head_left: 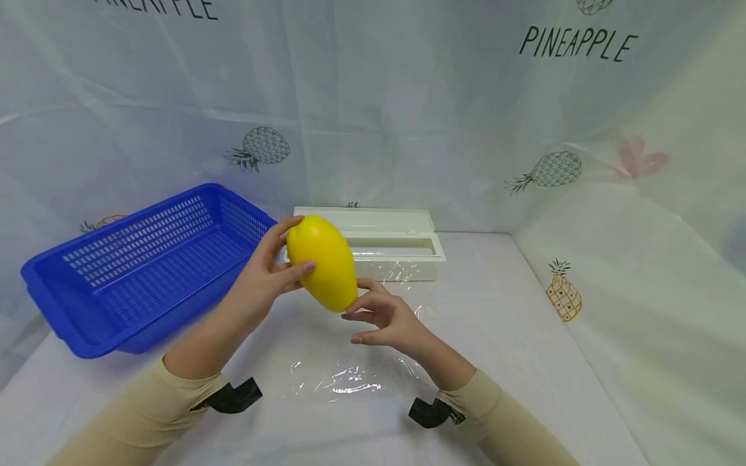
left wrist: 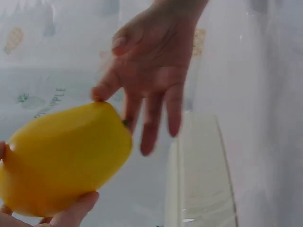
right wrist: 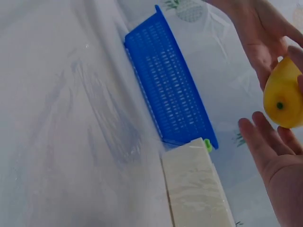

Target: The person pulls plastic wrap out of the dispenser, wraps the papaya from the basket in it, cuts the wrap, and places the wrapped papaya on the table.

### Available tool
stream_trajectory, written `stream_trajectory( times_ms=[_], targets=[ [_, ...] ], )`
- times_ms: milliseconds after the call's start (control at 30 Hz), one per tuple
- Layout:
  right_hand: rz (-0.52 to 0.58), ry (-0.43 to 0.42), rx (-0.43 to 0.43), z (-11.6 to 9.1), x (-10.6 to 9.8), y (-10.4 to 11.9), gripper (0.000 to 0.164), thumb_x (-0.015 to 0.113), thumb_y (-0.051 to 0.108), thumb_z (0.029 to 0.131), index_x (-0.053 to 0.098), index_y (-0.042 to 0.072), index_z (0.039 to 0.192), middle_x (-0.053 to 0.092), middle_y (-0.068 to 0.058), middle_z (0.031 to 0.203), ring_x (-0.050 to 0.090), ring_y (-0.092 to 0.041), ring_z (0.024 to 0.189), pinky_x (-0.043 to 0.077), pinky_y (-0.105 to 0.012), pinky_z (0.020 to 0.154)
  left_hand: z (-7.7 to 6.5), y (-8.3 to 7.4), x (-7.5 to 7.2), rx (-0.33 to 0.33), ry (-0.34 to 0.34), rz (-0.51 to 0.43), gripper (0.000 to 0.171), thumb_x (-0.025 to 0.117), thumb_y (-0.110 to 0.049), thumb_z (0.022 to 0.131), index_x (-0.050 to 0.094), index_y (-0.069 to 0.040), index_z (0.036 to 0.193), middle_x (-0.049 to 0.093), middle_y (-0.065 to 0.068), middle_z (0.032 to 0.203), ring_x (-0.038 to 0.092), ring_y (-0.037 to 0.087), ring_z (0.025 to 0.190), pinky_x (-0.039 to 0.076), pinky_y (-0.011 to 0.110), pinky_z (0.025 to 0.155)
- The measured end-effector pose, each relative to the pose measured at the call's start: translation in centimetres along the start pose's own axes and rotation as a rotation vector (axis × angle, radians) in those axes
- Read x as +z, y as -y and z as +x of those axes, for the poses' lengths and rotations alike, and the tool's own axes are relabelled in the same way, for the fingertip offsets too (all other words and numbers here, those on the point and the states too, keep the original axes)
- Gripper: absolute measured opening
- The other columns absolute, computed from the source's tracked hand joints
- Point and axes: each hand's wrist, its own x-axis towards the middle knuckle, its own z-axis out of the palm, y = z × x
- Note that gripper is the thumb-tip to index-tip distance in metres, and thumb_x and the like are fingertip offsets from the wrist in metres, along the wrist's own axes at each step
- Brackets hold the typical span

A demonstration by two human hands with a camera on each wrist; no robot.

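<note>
My left hand (head_left: 268,272) grips a smooth yellow mango-shaped fruit (head_left: 322,264) by its upper end and holds it in the air over the table. The fruit tilts, its narrower end toward my right hand. A small dark green spot marks one end of the fruit (right wrist: 280,105) in the right wrist view. My right hand (head_left: 390,320) is at the lower end, its fingers spread and a fingertip touching the fruit (left wrist: 66,156). Beneath both hands, a sheet of clear plastic film (head_left: 350,375) lies flat on the white table.
Behind the fruit stands a white cling film box (head_left: 402,268) with its lid (head_left: 384,220) raised and film trailing from it. A blue slotted basket (head_left: 157,259) is at the left. A pineapple-print cloth (head_left: 396,129) hangs behind and to the right.
</note>
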Motion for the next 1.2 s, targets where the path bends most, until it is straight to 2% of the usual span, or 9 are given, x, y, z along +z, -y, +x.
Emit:
stream_trajectory(
  times_ms=[100, 267, 433, 533, 700, 800, 1000, 1100, 1200],
  targets=[
    [-0.005, -0.06, 0.008, -0.6, -0.4, -0.1, 0.037, 0.074, -0.01, 0.08, 0.054, -0.018, 0.11, 0.033, -0.017, 0.144, 0.052, -0.031, 0.122, 0.047, -0.046, 0.096, 0.2, 1.1, 0.5, -0.01, -0.004, -0.038, 0.072, 0.067, -0.012, 0.093, 0.027, -0.029, 0.151, 0.025, 0.013, 0.154, 0.052, 0.038, 0.123, 0.048, 0.047, 0.096],
    [-0.003, -0.152, 0.037, -1.4, -1.3, -0.1, 0.035, 0.074, -0.013, 0.078, 0.058, -0.01, 0.109, 0.036, -0.02, 0.143, 0.049, -0.034, 0.124, 0.048, -0.044, 0.097, 0.4, 2.7, 0.8, -0.064, 0.002, 0.009, 0.076, 0.073, -0.02, 0.089, 0.03, -0.031, 0.151, 0.038, 0.015, 0.144, 0.044, 0.033, 0.13, 0.031, 0.056, 0.109],
    [-0.025, -0.202, 0.102, -2.1, -2.2, 0.2, 0.038, 0.075, -0.012, 0.077, 0.061, -0.001, 0.111, 0.041, -0.019, 0.143, 0.05, -0.035, 0.124, 0.049, -0.043, 0.094, 0.5, 4.5, 1.8, -0.12, 0.04, -0.035, 0.075, 0.075, -0.012, 0.087, 0.034, -0.02, 0.15, 0.045, 0.02, 0.139, 0.051, 0.035, 0.123, 0.04, 0.048, 0.105],
    [-0.059, -0.198, 0.122, -2.5, -2.8, 0.0, 0.041, 0.076, -0.011, 0.078, 0.059, -0.003, 0.114, 0.042, -0.018, 0.142, 0.05, -0.034, 0.125, 0.049, -0.042, 0.095, 0.6, 5.2, 2.4, -0.161, 0.027, -0.054, 0.074, 0.075, -0.009, 0.085, 0.036, -0.016, 0.147, 0.046, 0.021, 0.138, 0.056, 0.035, 0.116, 0.046, 0.043, 0.099],
    [-0.104, -0.21, 0.148, -3.1, -4.3, -0.7, 0.05, 0.074, -0.013, 0.078, 0.057, -0.01, 0.125, 0.047, -0.019, 0.139, 0.051, -0.032, 0.125, 0.048, -0.04, 0.097, 1.1, 6.2, 3.1, -0.19, 0.009, -0.016, 0.07, 0.076, -0.009, 0.084, 0.036, -0.01, 0.143, 0.044, 0.021, 0.137, 0.058, 0.036, 0.11, 0.049, 0.038, 0.093],
    [-0.163, -0.252, 0.215, -3.5, -5.3, -0.9, 0.05, 0.073, -0.011, 0.08, 0.059, -0.006, 0.127, 0.054, -0.014, 0.135, 0.054, -0.029, 0.121, 0.049, -0.039, 0.095, 1.5, 7.0, 3.5, -0.206, 0.005, -0.046, 0.065, 0.074, -0.005, 0.085, 0.038, -0.004, 0.139, 0.047, 0.023, 0.134, 0.058, 0.034, 0.108, 0.051, 0.035, 0.091],
    [-0.307, -0.347, 0.367, -3.8, -6.4, -1.6, 0.04, 0.075, 0.002, 0.084, 0.066, 0.002, 0.123, 0.063, -0.008, 0.126, 0.057, -0.026, 0.118, 0.052, -0.031, 0.091, 2.2, 9.3, 4.3, -0.25, -0.055, -0.119, 0.056, 0.073, -0.001, 0.084, 0.044, 0.002, 0.133, 0.05, 0.027, 0.129, 0.059, 0.028, 0.103, 0.055, 0.033, 0.085],
    [-0.34, -0.379, 0.407, -3.8, -6.8, -1.9, 0.039, 0.075, 0.003, 0.084, 0.067, 0.001, 0.121, 0.063, -0.01, 0.124, 0.057, -0.028, 0.118, 0.052, -0.031, 0.091, 2.4, 10.4, 4.4, -0.28, -0.06, -0.087, 0.057, 0.075, -0.003, 0.084, 0.048, -0.003, 0.134, 0.051, 0.025, 0.128, 0.059, 0.031, 0.105, 0.054, 0.034, 0.087],
    [-0.401, -0.384, 0.426, -3.8, -7.1, -2.3, 0.038, 0.076, 0.005, 0.083, 0.068, 0.002, 0.12, 0.064, -0.01, 0.123, 0.057, -0.028, 0.117, 0.05, -0.032, 0.095, 2.5, 11.2, 4.2, -0.282, -0.04, 0.02, 0.059, 0.078, -0.008, 0.082, 0.053, -0.008, 0.135, 0.053, 0.023, 0.13, 0.057, 0.036, 0.112, 0.053, 0.036, 0.089]
  ],
)
